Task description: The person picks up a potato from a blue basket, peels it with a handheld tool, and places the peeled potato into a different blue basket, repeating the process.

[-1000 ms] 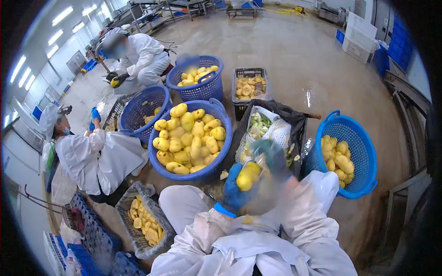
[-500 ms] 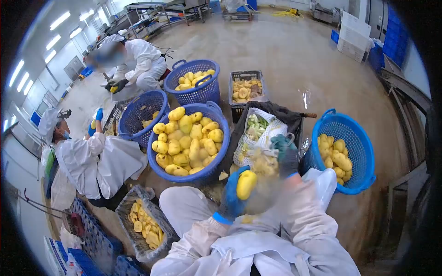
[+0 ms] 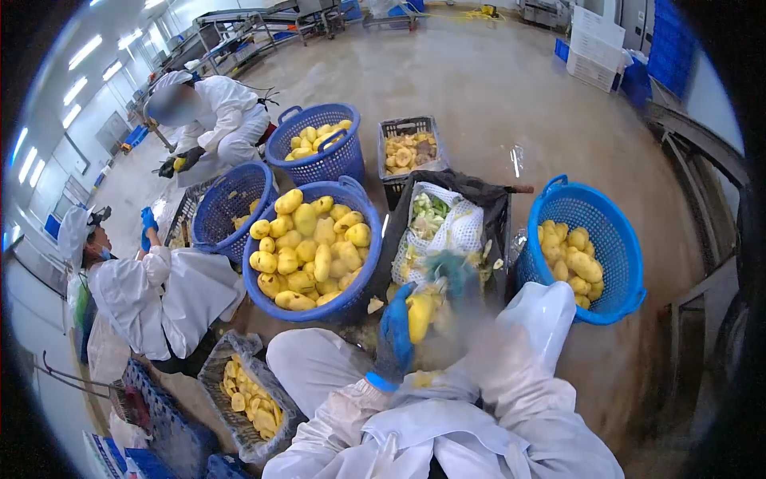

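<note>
My left hand, in a blue glove, is closed around a peeled yellow potato above my lap. Close by on the right, my right hand in a green glove reaches over the far side of the potato. Motion and a hazy patch smear its fingers, so I cannot see what it grips. Just beyond both hands stands a crate lined with black plastic, holding white foam netting and green and pale scraps. A blue basket of yellow potatoes is left of it.
To the right stands a light-blue basket with potatoes. Farther off are another potato basket, a partly filled basket and a crate of cut pieces. A lined crate of slices sits at lower left. Two co-workers crouch at left.
My right hand has moved left and down, close against the potato. My left hand has shifted slightly left, and the potato is tilted differently. The whole view has shifted a little.
</note>
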Available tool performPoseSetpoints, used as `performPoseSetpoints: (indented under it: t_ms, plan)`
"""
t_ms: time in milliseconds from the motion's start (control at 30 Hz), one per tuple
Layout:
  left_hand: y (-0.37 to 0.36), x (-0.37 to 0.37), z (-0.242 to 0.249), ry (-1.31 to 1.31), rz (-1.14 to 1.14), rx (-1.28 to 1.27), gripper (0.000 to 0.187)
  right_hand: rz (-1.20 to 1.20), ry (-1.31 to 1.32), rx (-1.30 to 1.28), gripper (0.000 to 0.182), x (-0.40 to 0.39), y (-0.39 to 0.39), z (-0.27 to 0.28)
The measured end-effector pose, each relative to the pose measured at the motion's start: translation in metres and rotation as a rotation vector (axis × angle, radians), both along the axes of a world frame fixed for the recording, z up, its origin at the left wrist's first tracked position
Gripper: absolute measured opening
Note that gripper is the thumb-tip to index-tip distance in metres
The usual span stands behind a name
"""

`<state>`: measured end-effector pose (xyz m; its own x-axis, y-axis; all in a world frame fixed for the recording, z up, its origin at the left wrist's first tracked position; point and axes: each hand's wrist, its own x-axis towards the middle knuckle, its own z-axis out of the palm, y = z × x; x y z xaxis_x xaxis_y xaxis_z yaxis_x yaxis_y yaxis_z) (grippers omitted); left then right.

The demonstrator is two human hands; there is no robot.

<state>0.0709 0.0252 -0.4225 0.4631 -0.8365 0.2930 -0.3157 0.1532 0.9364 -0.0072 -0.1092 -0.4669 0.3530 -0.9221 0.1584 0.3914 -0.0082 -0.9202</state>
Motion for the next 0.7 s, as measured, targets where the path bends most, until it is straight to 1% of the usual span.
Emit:
performPoseSetpoints:
  t_ms: [33,67,100,167,200,233,267,300,367,400,433,500,533,567,667,700]
  plan:
    - [0.006,0.001,0.0,-0.161,0.029,-0.009,0.06,-0.062,0.016,0.043,0.027,-0.008,-0.028,-0.021]
    - [0.005,0.008,-0.002,-0.28,0.048,-0.04,0.06,-0.122,0.025,0.075,0.029,-0.008,-0.045,-0.014]
    - [0.003,0.015,-0.004,-0.398,0.074,-0.073,0.061,-0.103,-0.131,0.231,0.032,-0.016,-0.049,-0.012]
    - [0.004,0.019,-0.03,-0.498,0.1,-0.128,0.063,-0.109,-0.017,0.018,0.031,-0.011,-0.005,0.038]
    - [0.002,0.013,-0.023,-0.314,0.071,-0.086,0.062,-0.115,0.036,-0.095,0.031,-0.006,0.008,0.05]
    - [-0.002,0.006,-0.008,-0.137,0.04,-0.048,0.062,-0.07,0.053,-0.142,0.029,-0.003,0.003,0.037]
    - [-0.001,0.008,-0.009,-0.241,0.034,-0.024,0.056,-0.026,0.069,-0.19,0.028,0.001,-0.001,0.024]
    - [0.001,0.011,-0.011,-0.346,0.029,-0.003,0.051,-0.061,0.09,-0.202,0.027,-0.001,-0.006,0.022]
    - [0.004,0.011,-0.018,1.01,-0.184,-0.043,0.049,-0.048,-0.134,0.133,0.024,-0.007,-0.034,-0.007]
    - [0.003,0.012,-0.013,1.686,-0.291,-0.073,0.05,-0.004,-0.373,0.485,0.021,-0.004,-0.043,0.002]
    - [0.003,0.009,-0.007,1.649,-0.182,-0.004,0.052,-0.085,-0.02,0.087,0.022,-0.013,-0.033,0.004]
    - [-0.001,0.008,-0.022,1.66,-0.227,-0.04,0.048,-0.055,0.271,-0.34,0.024,-0.015,0.009,0.033]
    - [-0.005,0.008,-0.03,1.662,-0.257,-0.059,0.046,0.05,0.198,-0.374,0.025,-0.01,0.02,0.026]
    - [0.0,0.009,-0.037,1.591,-0.319,-0.012,0.041,0.209,0.11,0.039,0.026,-0.002,0.026,0.014]
    - [-0.001,0.008,-0.032,1.615,-0.245,0.066,0.039,-0.017,0.115,-0.12,0.023,-0.007,-0.029,-0.029]
    - [0.001,0.014,-0.028,1.709,-0.363,0.061,0.038,0.03,-0.124,0.117,0.021,-0.012,-0.054,-0.065]
